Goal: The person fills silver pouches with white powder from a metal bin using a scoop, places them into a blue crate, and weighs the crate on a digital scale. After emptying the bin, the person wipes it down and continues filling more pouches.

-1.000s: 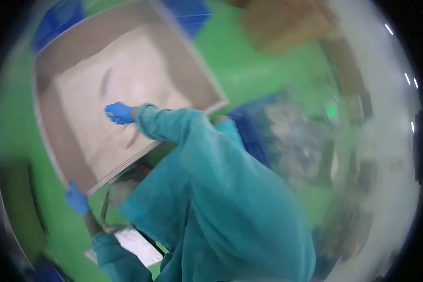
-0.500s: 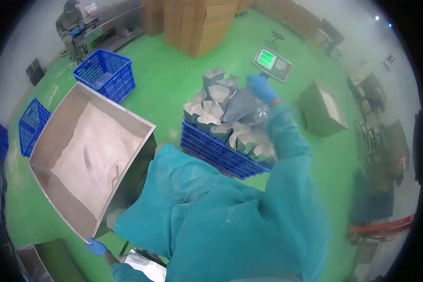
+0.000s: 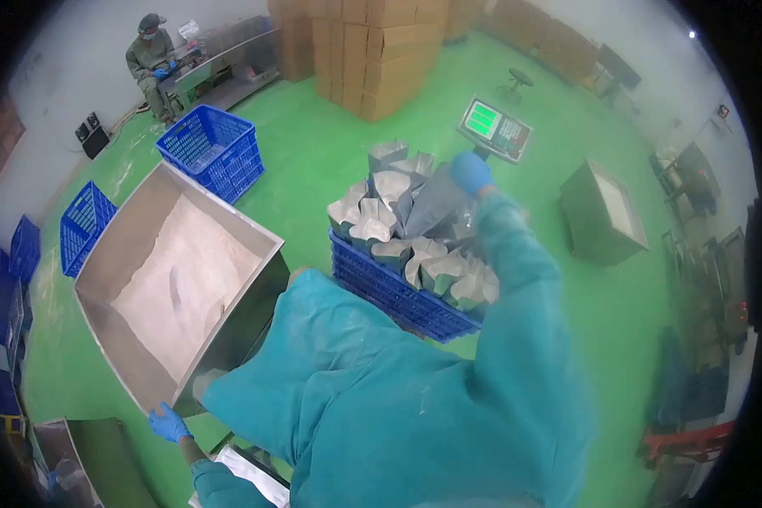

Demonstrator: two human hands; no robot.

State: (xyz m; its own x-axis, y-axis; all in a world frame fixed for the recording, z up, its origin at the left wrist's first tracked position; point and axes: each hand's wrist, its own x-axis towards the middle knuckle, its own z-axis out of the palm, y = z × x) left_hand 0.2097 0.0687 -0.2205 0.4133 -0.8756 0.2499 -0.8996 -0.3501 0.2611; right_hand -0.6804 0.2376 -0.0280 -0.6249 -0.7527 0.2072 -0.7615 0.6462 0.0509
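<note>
My left hand (image 3: 169,423), in a blue glove, grips the near corner of a large metal bin (image 3: 239,222). White powder (image 3: 186,279) lies in the bin, with a dark dent in its surface. My right hand (image 3: 472,173), also blue-gloved, is closed at the top of a grey plastic bag (image 3: 434,203). That bag stands among several open silver pouches (image 3: 392,188) that fill a blue crate (image 3: 398,284). My right fingertips are partly hidden behind the hand.
A scale display (image 3: 494,129) stands just beyond the crate. Blue baskets (image 3: 220,157) sit behind the bin, and cardboard boxes (image 3: 377,63) are stacked at the back. Another metal bin (image 3: 588,220) stands at right. A seated person (image 3: 152,63) works at far left.
The whole view has shifted, so most things appear a little lower and further right. My right hand stays at the grey bag, and my left hand stays at the bin's corner.
</note>
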